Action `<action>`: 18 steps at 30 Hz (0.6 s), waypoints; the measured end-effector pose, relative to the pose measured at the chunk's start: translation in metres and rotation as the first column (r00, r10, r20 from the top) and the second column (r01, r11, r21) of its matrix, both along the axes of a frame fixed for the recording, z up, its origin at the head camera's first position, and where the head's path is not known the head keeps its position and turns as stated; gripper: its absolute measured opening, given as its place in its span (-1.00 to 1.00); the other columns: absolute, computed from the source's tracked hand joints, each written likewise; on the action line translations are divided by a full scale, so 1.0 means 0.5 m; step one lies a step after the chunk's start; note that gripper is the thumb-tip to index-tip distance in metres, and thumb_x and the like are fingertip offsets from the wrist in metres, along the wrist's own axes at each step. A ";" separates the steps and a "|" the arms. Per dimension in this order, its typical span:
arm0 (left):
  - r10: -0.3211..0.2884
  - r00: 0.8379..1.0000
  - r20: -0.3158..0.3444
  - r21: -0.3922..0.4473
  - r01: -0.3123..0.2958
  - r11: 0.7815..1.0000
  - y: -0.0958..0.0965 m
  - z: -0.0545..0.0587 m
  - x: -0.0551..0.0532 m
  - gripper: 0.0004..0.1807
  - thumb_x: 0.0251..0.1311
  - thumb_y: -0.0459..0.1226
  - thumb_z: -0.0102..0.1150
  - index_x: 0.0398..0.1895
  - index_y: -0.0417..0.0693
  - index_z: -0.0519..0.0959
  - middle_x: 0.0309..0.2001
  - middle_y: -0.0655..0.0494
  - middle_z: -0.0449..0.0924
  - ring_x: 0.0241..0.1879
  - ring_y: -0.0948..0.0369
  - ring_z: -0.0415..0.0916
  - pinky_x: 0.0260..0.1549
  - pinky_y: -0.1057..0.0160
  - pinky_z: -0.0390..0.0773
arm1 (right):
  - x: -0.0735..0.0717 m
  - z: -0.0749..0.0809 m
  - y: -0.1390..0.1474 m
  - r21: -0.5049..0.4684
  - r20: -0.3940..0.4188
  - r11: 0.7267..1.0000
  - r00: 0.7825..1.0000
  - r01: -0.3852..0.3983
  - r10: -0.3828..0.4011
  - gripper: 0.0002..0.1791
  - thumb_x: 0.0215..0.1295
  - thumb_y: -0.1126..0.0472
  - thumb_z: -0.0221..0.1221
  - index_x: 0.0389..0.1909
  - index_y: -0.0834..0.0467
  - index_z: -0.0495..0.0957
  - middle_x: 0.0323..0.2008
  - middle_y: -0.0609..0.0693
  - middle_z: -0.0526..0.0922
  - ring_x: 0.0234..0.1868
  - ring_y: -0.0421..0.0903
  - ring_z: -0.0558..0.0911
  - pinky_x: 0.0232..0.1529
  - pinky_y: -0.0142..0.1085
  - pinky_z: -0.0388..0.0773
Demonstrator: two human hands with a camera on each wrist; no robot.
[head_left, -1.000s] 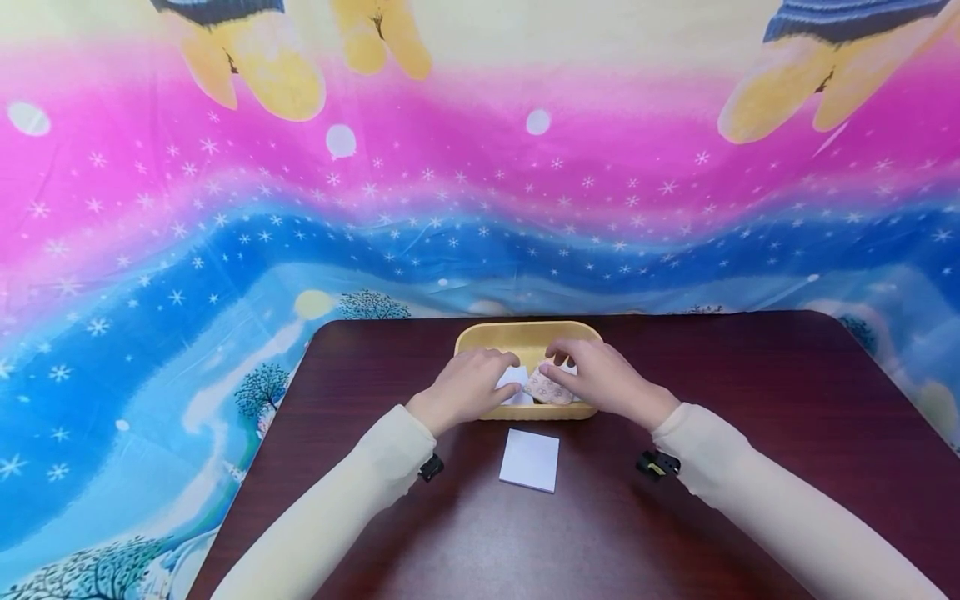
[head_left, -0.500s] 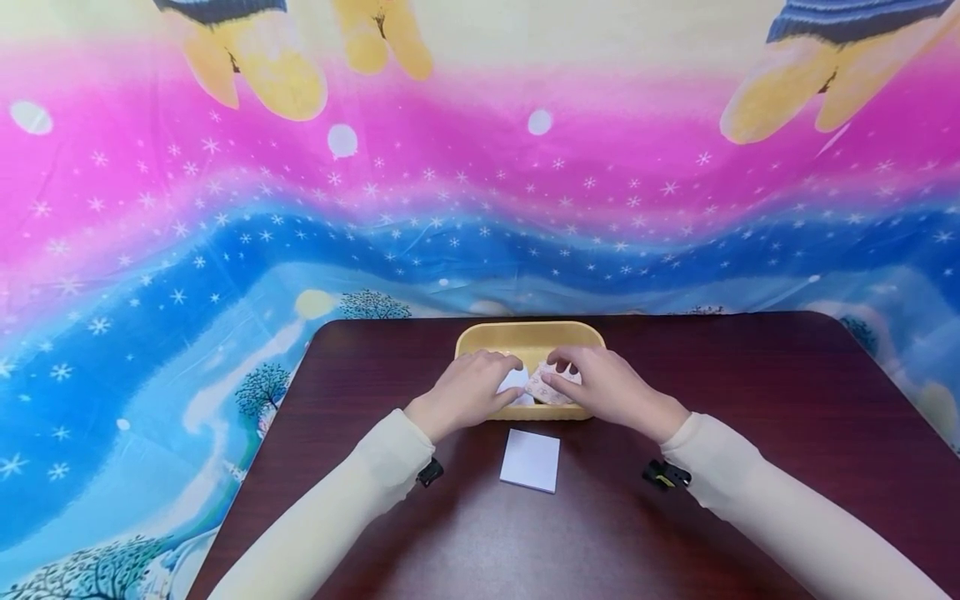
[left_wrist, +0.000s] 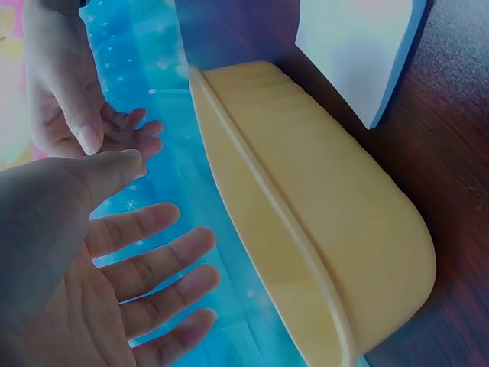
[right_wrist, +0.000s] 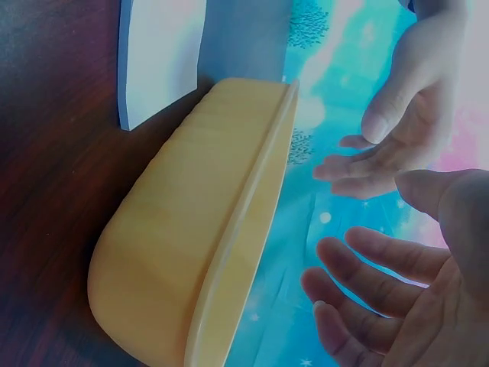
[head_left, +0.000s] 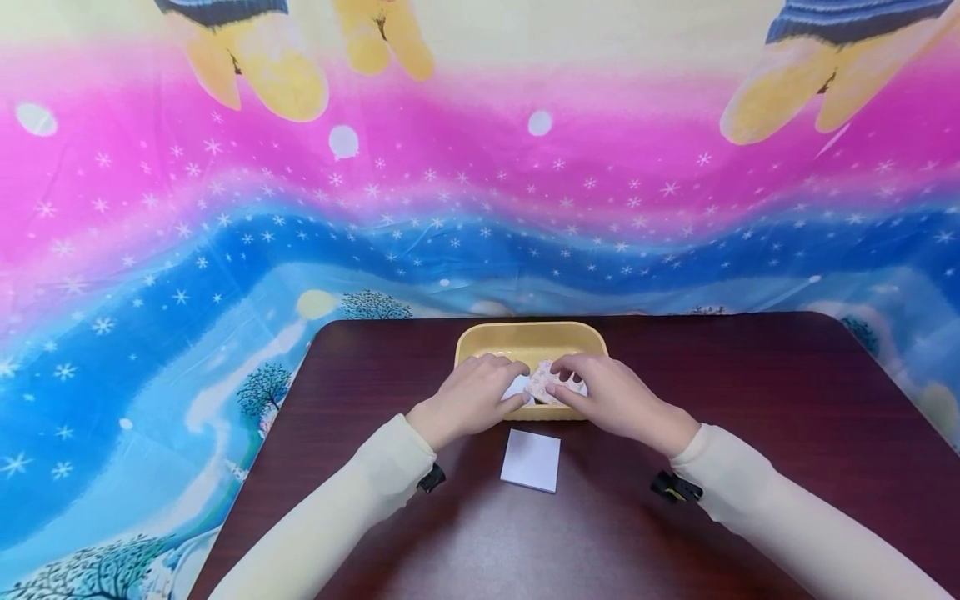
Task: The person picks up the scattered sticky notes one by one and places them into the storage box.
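A yellow plastic basket [head_left: 531, 337] stands on the table near its far edge. Inside lie a flat white piece [head_left: 517, 388] and a pale pink patterned piece [head_left: 544, 383], both partly covered by my fingers in the head view. My left hand [head_left: 474, 395] hovers over the basket's left side, and the left wrist view shows its fingers [left_wrist: 164, 264] spread with nothing between them. Opposite it, my right hand [head_left: 617, 400] hovers over the right side, its fingers [right_wrist: 374, 279] loosely bent and holding nothing. The palms face each other, apart.
A square white pad [head_left: 531, 461] lies on the dark wood table [head_left: 390, 367] just in front of the basket. Behind the table hangs a printed cloth [head_left: 480, 192] in pink and blue. Both wrists carry black straps [head_left: 677, 486].
My right hand and forearm have shifted slightly to the right, showing more of the patterned piece. My left hand has moved slightly right. Basket and pad stay put.
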State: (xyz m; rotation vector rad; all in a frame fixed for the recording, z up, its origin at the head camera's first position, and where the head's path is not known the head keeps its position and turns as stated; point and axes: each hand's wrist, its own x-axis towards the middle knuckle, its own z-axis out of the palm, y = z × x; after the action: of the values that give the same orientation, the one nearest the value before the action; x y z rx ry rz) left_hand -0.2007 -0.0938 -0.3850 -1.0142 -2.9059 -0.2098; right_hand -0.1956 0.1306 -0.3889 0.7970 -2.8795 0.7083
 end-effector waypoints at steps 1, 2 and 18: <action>-0.003 1.000 -0.002 -0.002 0.003 1.000 0.001 0.000 0.001 -0.56 0.39 0.02 0.18 0.19 0.00 0.59 0.00 0.09 0.73 0.04 0.09 0.65 0.12 0.05 0.57 | 0.002 0.000 0.001 -0.001 -0.005 1.000 1.000 -0.003 0.003 -0.64 0.36 -0.01 0.28 0.01 0.13 0.68 -0.19 -0.04 0.76 -0.18 -0.10 0.71 -0.16 -0.13 0.64; -0.006 1.000 -0.004 -0.002 0.006 1.000 0.002 0.000 0.002 -0.56 0.39 0.02 0.18 0.19 0.00 0.59 0.00 0.09 0.73 0.04 0.09 0.65 0.11 0.05 0.57 | 0.003 -0.001 0.001 -0.005 -0.008 1.000 1.000 -0.006 0.006 -0.65 0.36 -0.01 0.28 0.01 0.14 0.68 -0.19 -0.04 0.75 -0.19 -0.08 0.71 -0.17 -0.14 0.63; -0.032 0.999 -0.019 -0.026 0.032 0.999 0.013 0.001 0.030 -0.59 0.40 0.03 0.15 0.20 0.07 0.59 -0.05 0.18 0.73 -0.02 0.14 0.66 -0.03 0.06 0.60 | 0.027 -0.005 0.004 0.001 -0.016 1.000 1.000 -0.020 0.020 -0.69 0.35 0.01 0.29 0.00 0.08 0.69 -0.18 -0.08 0.75 -0.15 -0.09 0.72 -0.17 -0.17 0.62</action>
State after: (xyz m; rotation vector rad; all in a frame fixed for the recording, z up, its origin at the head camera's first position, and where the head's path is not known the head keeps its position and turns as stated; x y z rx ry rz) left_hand -0.1858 -0.0871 -0.3843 -1.0612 -2.8837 -0.1637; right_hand -0.1822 0.1324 -0.3915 0.8289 -2.8617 0.6998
